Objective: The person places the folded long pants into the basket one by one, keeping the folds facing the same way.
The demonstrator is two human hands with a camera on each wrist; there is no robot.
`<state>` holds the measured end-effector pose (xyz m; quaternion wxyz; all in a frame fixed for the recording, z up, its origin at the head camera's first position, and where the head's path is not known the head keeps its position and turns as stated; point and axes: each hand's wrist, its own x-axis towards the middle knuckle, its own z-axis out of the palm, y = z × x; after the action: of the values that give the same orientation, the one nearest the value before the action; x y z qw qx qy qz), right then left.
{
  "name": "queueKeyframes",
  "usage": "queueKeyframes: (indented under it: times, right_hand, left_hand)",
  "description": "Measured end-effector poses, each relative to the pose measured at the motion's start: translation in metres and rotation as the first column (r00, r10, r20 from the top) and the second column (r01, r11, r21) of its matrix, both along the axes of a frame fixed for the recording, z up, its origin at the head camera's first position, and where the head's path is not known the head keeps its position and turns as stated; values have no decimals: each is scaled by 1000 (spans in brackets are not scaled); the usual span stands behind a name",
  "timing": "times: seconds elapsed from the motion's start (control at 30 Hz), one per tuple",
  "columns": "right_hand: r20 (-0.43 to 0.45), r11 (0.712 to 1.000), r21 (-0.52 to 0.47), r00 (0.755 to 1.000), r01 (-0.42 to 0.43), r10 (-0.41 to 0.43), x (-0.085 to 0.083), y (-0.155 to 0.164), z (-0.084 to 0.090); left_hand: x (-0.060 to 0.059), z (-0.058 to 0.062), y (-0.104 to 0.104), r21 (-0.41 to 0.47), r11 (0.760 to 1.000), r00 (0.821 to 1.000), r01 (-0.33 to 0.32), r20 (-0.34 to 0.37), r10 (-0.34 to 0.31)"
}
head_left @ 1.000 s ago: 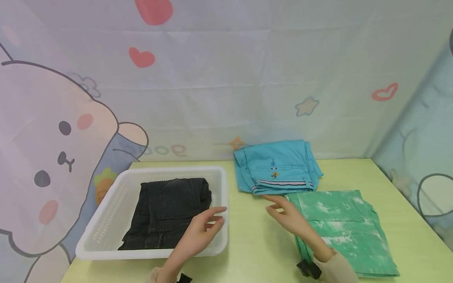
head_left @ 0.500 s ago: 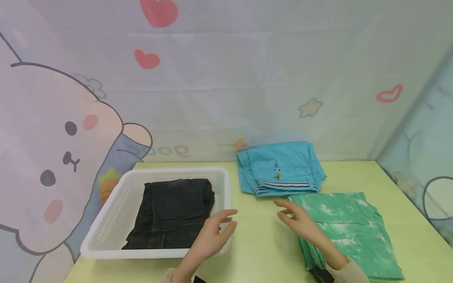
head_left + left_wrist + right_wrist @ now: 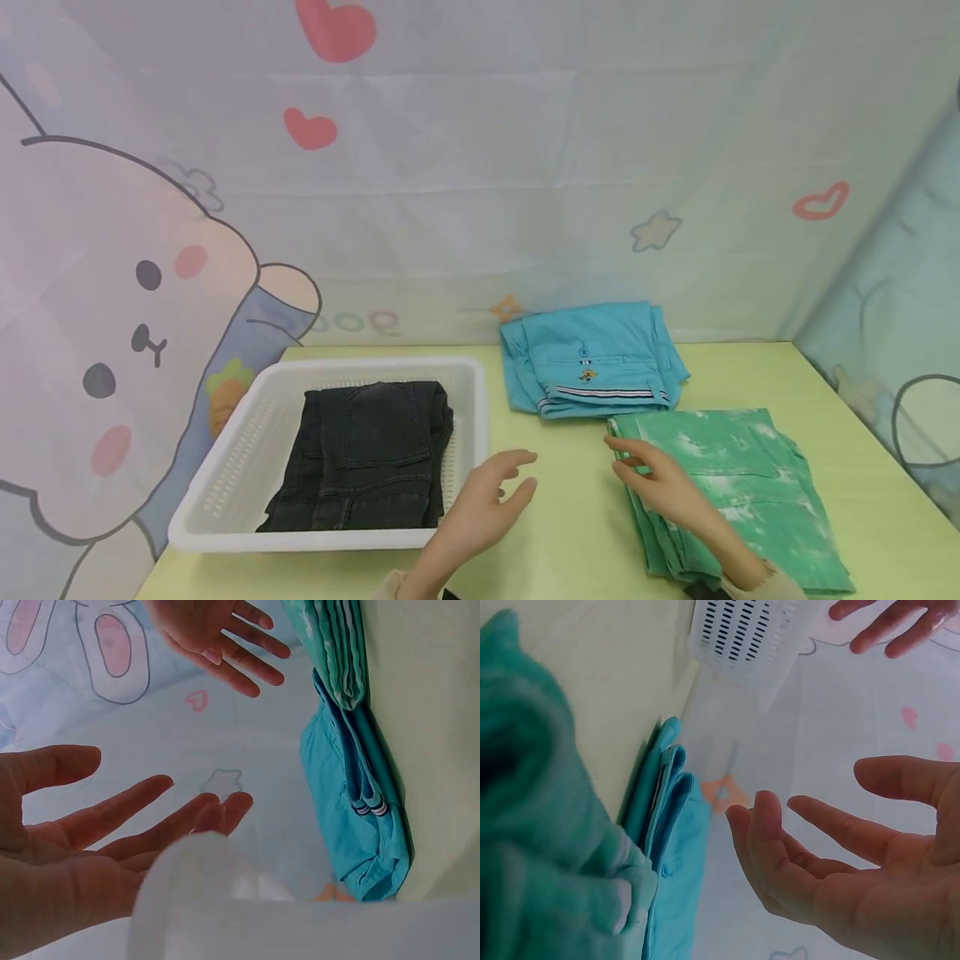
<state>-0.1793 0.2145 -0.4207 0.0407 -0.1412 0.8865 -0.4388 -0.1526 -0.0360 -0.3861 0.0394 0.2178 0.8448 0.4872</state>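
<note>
Green table [image 3: 570, 533] bears white basket [image 3: 225, 492], turquoise shorts [image 3: 592, 358], green trousers [image 3: 742, 483].

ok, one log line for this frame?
left hand: open, beside white basket | right hand: open, over green folded garment | black jeans: in basket | blue shorts: on table

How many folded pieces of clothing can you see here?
3: black jeans in the white basket, blue shorts at the table's back, green tie-dye garment under the right hand.

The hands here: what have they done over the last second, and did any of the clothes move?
The left hand drifted right, away from the white basket and out over the table. The right hand slid right onto the green folded garment. Both stay open, gripping nothing. The black jeans and blue shorts lie as before.
</note>
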Motion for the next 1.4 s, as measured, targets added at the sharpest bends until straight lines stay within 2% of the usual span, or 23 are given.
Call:
queueKeyframes:
  times: [0.27,0.57,0.93,1.2,1.4]
  right_hand:
    - [2,1000,20,1000,3,-3,4,10,0]
    - [-15,999,29,999,37,-36,10,21,2]
    - [-22,999,27,999,37,-36,12,30,3]
    - [26,999,29,999,39,-39,12,36,-6]
    - [34,997,48,998,57,-59,15,43,-10]
  left_hand:
    - [-6,-2,19,17,999,999,47,24,-48]
    - [-13,-8,44,137,985,992,106,51,-114]
    - [-13,-7,58,180,978,993,108,35,-116]
    - [-12,-11,59,179,979,989,98,93,-116]
    - [-16,-22,68,269,960,975,80,178,-131]
